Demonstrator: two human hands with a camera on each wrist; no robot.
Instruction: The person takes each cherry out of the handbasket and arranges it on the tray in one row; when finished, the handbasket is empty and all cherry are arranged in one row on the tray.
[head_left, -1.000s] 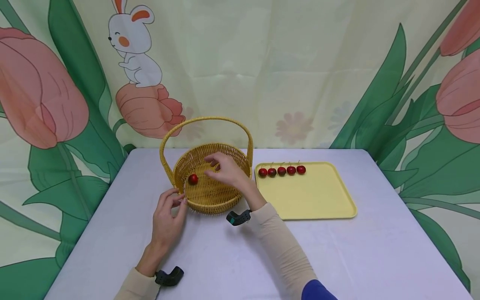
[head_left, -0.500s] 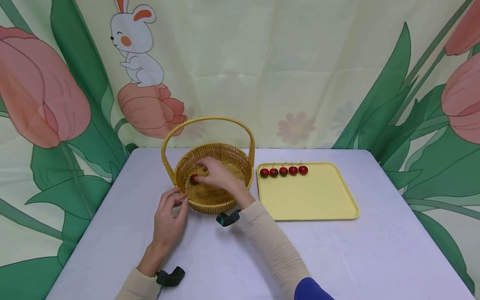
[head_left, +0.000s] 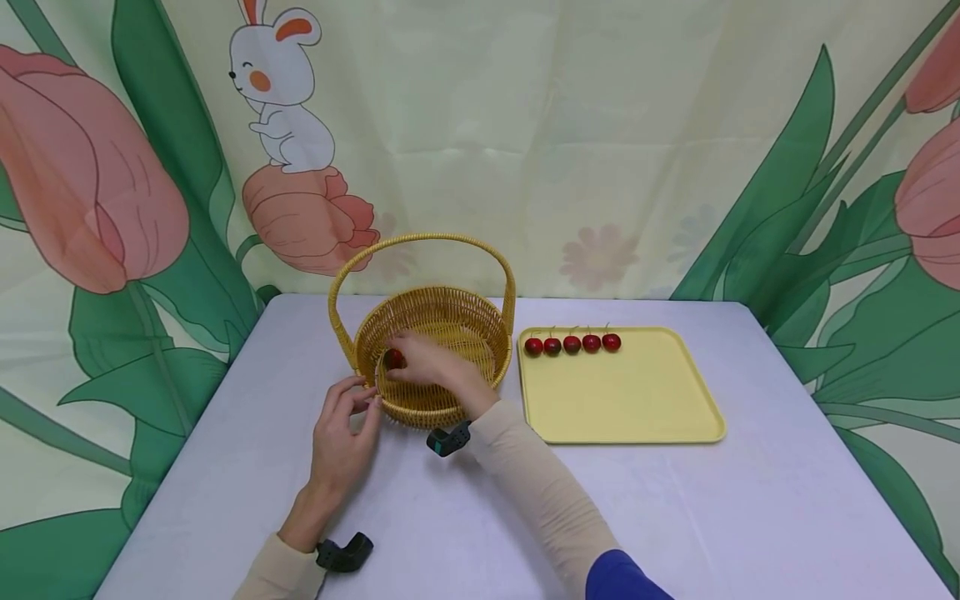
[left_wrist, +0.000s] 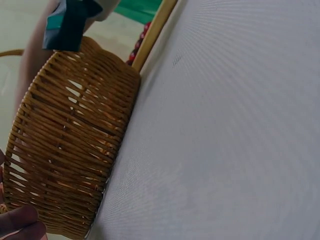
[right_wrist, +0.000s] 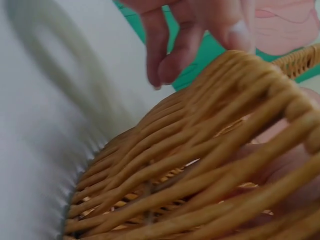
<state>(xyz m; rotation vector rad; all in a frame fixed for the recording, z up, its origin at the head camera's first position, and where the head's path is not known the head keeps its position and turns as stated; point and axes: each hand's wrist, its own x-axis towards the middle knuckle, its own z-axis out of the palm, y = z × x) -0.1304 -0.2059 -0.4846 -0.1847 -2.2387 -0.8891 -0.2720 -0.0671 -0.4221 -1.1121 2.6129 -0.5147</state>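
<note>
We see the right hand (head_left: 427, 367) reached down inside the wicker basket (head_left: 480, 321), its grip at the red cherry (head_left: 394, 359) that lies on the basket floor at the fingertips, toward the left wall; the fingers curl about the fruit, yet we cannot tell whether the grip has actually clenched on it, since the fingers hide the contact; the right wrist view shows only blurred wicker (right_wrist: 200, 165) close up, with fingers of the other hand beyond the rim. The left hand (head_left: 341, 442) rests on the counter (head_left: 750, 517) just outside the basket, on the near-left of that grip; its thumb and fingertips pinch the basket's rim, so we read its grip as grasping the basket; the left wrist view shows the woven wall (left_wrist: 70, 150) standing on the counter. To the right of the working grip, beyond the basket wall, lies a yellow tray (head_left: 622, 408), just beside the basket; five cherries (head_left: 572, 343) stand in a row along its far edge, well apart from both hands.
</note>
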